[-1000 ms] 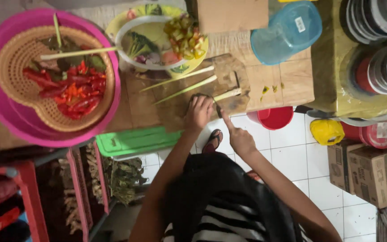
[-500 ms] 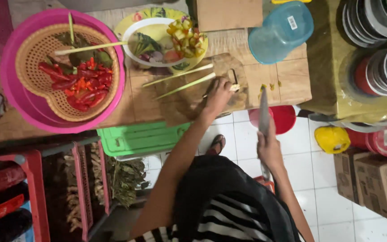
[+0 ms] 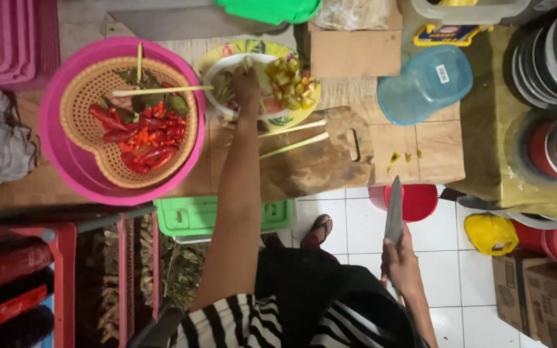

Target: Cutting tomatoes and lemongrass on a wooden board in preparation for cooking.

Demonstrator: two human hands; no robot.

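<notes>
— Head view: what sits in the pink basin (image 3: 66,167)?
— A woven basket (image 3: 91,129) of red chillies (image 3: 140,138). The left hand (image 3: 246,82) reaches into the white bowl (image 3: 224,103), fingers bunched together over vegetable pieces.
— And the right hand (image 3: 402,261)?
— Fingers clamped on a knife (image 3: 394,211), off the desk (image 3: 420,151).

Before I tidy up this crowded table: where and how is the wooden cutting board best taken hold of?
Grip the cutting board at its slotted handle on the right end, coming from the right. That end lies bare; two pale stalks lie across the left part, by the person's left arm.
</notes>
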